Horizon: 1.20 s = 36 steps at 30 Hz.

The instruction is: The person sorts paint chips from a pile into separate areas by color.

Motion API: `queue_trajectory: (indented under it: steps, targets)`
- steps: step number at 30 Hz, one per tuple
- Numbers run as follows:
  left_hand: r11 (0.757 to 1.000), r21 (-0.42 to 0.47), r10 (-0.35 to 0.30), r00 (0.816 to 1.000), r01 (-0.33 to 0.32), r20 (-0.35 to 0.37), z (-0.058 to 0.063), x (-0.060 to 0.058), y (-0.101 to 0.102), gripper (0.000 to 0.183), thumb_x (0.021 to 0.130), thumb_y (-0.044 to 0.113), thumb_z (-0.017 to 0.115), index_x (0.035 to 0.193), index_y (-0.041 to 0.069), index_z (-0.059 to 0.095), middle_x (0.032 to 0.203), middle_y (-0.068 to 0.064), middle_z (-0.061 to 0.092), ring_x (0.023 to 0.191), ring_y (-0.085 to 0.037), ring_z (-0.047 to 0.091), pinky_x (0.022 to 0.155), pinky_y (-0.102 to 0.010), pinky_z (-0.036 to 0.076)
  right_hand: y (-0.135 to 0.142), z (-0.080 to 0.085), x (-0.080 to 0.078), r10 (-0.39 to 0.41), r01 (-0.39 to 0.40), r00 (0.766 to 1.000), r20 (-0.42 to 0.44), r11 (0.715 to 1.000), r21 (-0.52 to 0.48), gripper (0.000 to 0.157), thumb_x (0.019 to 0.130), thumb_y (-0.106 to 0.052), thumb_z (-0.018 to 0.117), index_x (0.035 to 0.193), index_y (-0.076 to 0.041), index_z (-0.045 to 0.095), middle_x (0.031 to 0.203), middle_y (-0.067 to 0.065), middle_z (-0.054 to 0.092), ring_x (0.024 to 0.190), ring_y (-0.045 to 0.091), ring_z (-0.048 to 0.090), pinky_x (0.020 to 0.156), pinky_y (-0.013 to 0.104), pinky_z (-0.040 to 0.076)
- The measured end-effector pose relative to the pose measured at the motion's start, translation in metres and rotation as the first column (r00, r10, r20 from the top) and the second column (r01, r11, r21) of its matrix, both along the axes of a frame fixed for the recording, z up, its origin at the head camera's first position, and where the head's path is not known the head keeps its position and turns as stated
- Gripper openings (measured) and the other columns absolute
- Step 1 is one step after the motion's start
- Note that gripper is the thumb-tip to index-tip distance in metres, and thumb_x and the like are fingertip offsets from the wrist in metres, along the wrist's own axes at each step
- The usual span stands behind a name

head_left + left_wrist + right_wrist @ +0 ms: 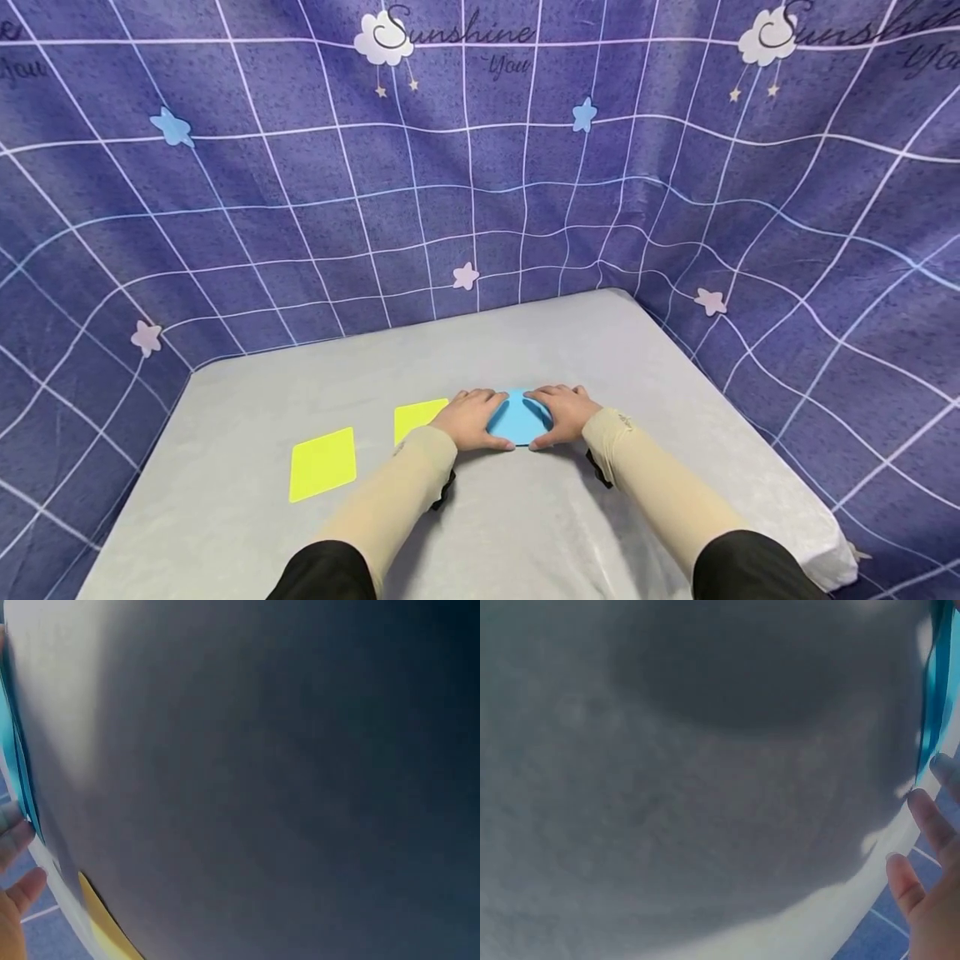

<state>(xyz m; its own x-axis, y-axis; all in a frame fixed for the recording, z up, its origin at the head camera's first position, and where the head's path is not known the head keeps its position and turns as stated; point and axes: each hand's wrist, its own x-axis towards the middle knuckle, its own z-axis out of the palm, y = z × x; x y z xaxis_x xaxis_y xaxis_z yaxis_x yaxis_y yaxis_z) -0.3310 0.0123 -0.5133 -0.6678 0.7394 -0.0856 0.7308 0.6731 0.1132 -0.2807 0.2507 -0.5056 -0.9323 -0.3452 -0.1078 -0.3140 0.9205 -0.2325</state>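
Between my two hands is a blue sheet (519,419), low over the pale table cover. My left hand (472,419) holds its left side, thumb at the near edge and fingers towards the far edge. On the opposite side my right hand (567,411) grips it in the same way. Edge-on in the left wrist view, the blue sheet (16,765) shows more than one layer; whether it is folded or stacked I cannot tell. A yellow sheet (417,417) lies just left of my left hand, partly hidden behind it.
Farther left, another yellow sheet (322,465) lies flat on the light grey table cover (247,417). A purple-blue curtain (315,167) with a grid, stars and clouds hangs behind and to the right. Soft wrinkles run along the cover near me.
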Motion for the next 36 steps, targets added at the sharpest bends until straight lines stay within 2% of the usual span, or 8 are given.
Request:
queue_trajectory:
  steps: [7, 13, 19, 22, 27, 32, 36]
  targets:
    - [1.000, 0.003, 0.019, 1.000, -0.019, -0.009, -0.001, 0.003, -0.014, 0.097, 0.085, 0.080, 0.062, 0.154, 0.013, 0.048, 0.158, -0.014, 0.043, 0.146, -0.031, 0.040, 0.119, -0.048, 0.032, -0.009, -0.003, -0.002, 0.037, -0.037, 0.999, -0.009, 0.999, -0.005, 0.092, 0.079, -0.061, 0.082, 0.153, -0.016, 0.052, 0.151, 0.014, 0.050, 0.137, 0.038, 0.047, 0.097, 0.057, 0.040]
    - [0.999, 0.047, 0.017, 0.999, -0.015, -0.032, 0.003, -0.002, -0.039, 0.095, 0.085, 0.078, 0.064, 0.151, 0.011, 0.051, 0.158, -0.019, 0.040, 0.147, -0.035, 0.036, 0.118, -0.052, 0.031, -0.016, 0.003, -0.004, 0.054, -0.054, 0.998, -0.010, 0.999, -0.005, 0.088, 0.080, -0.062, 0.081, 0.150, -0.015, 0.055, 0.148, 0.016, 0.050, 0.135, 0.040, 0.047, 0.097, 0.059, 0.040]
    - [0.993, 0.063, 0.105, 0.994, -0.104, -0.021, 0.010, -0.009, -0.076, 0.096, 0.083, 0.075, 0.069, 0.153, 0.011, 0.048, 0.155, -0.021, 0.043, 0.145, -0.037, 0.039, 0.118, -0.055, 0.030, -0.027, 0.012, -0.010, 0.065, -0.065, 0.998, 0.002, 0.998, 0.003, 0.087, 0.082, -0.061, 0.079, 0.152, -0.015, 0.053, 0.151, 0.017, 0.048, 0.137, 0.042, 0.044, 0.101, 0.063, 0.038]
    - [0.988, 0.029, 0.153, 0.988, -0.153, -0.010, 0.008, -0.011, -0.095, 0.099, 0.083, 0.076, 0.068, 0.155, 0.012, 0.046, 0.156, -0.019, 0.043, 0.146, -0.037, 0.038, 0.120, -0.053, 0.028, -0.038, 0.014, -0.013, 0.085, -0.085, 0.996, 0.021, 0.996, 0.025, 0.087, 0.084, -0.063, 0.077, 0.153, -0.016, 0.051, 0.152, 0.016, 0.046, 0.139, 0.041, 0.043, 0.103, 0.063, 0.038]
    - [0.982, 0.020, 0.190, 0.982, -0.189, -0.010, 0.008, -0.007, -0.122, 0.098, 0.082, 0.073, 0.071, 0.154, 0.010, 0.047, 0.153, -0.019, 0.047, 0.143, -0.037, 0.042, 0.118, -0.052, 0.031, -0.065, 0.015, -0.019, 0.109, -0.110, 0.993, 0.042, 0.994, 0.027, 0.087, 0.084, -0.064, 0.077, 0.153, -0.017, 0.051, 0.153, 0.015, 0.046, 0.140, 0.039, 0.042, 0.105, 0.061, 0.036]
    - [0.974, 0.050, 0.222, 0.975, -0.221, -0.016, 0.012, -0.002, -0.137, 0.098, 0.081, 0.071, 0.075, 0.153, 0.010, 0.048, 0.150, -0.019, 0.049, 0.141, -0.037, 0.044, 0.117, -0.054, 0.032, -0.090, 0.016, -0.026, 0.125, -0.127, 0.992, 0.032, 0.991, 0.041, 0.086, 0.084, -0.064, 0.077, 0.154, -0.021, 0.051, 0.153, 0.012, 0.046, 0.140, 0.037, 0.043, 0.106, 0.061, 0.036]
    - [0.973, 0.036, 0.229, 0.973, -0.229, -0.019, 0.009, 0.003, -0.147, 0.098, 0.081, 0.072, 0.074, 0.153, 0.011, 0.048, 0.148, -0.018, 0.051, 0.139, -0.036, 0.046, 0.116, -0.053, 0.034, -0.108, 0.012, -0.031, 0.148, -0.150, 0.988, 0.047, 0.987, 0.049, 0.087, 0.084, -0.065, 0.076, 0.155, -0.021, 0.049, 0.154, 0.011, 0.045, 0.141, 0.036, 0.042, 0.107, 0.061, 0.035]
